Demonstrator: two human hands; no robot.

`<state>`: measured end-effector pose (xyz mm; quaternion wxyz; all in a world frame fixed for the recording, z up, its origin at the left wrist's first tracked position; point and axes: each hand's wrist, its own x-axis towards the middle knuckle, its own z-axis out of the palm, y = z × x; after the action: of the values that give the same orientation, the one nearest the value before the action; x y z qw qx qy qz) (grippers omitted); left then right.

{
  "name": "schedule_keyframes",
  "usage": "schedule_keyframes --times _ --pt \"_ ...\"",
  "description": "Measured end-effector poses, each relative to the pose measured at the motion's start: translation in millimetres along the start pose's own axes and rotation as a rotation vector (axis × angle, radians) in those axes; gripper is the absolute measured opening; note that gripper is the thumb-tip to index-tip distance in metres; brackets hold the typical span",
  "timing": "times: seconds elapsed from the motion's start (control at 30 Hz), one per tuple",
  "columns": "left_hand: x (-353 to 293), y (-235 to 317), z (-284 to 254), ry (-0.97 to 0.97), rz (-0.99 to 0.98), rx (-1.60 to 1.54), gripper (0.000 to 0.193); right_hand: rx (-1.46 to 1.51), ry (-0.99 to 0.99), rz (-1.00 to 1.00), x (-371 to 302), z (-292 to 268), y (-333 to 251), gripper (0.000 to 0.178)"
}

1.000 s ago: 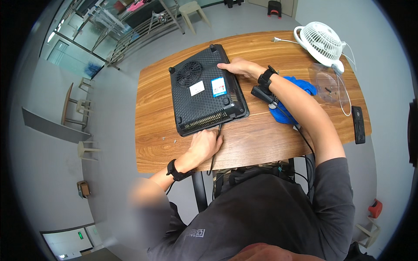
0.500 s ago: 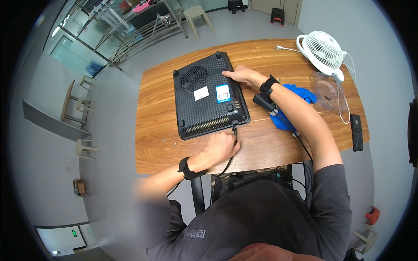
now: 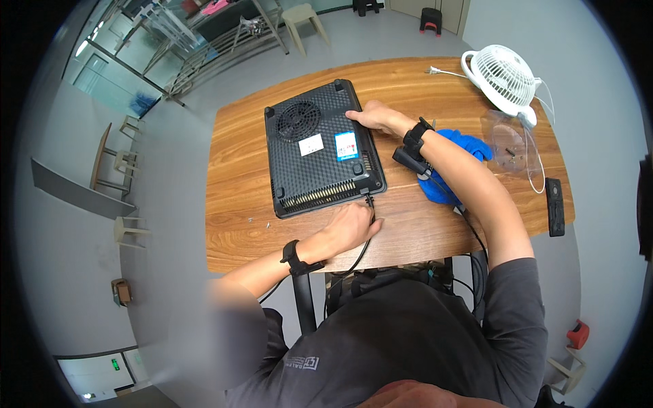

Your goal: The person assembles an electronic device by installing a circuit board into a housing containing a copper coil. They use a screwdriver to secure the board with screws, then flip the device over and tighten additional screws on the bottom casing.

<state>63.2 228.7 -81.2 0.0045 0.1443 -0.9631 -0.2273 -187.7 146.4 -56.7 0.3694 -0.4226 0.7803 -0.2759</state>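
Well, the flat black machine (image 3: 320, 180) lies on the left part of the wooden table (image 3: 235, 156), with its round fan holes (image 3: 298, 121) and little feet (image 3: 261, 193) facing up. It looks a bit heavy and very stiff, so it should not bend. Its hard shell may crack from a big bump, and the smooth parts might slip a little. The two long sides look like good places to hold. The cord (image 3: 362, 254) at the near edge looks soft and bendy, so it would make a poor handle.

The right arm (image 3: 468, 166) reaches forward and across to the left. The right hand (image 3: 378, 119) has its thumb on top of the machine's right edge. Its other fingers are mostly hidden, so I cannot tell how tightly they hold. The left hand (image 3: 348, 226) is back-up by the near edge, fingers curled in, right beside the cord. I cannot tell if they pinch it.
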Motion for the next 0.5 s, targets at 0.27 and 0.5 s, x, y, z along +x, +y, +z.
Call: schedule_keyframes --times 0.27,0.5 --pt "5.2 -4.5 4.1 0.014 -0.013 -0.044 0.046 -0.393 0.105 -0.134 -2.6 4.2 -9.8 0.058" --pt "8.7 -6.4 -8.4 -0.049 -0.029 -0.028 0.052 -0.41 0.077 -0.121 -2.0 2.0 -19.1 0.053"
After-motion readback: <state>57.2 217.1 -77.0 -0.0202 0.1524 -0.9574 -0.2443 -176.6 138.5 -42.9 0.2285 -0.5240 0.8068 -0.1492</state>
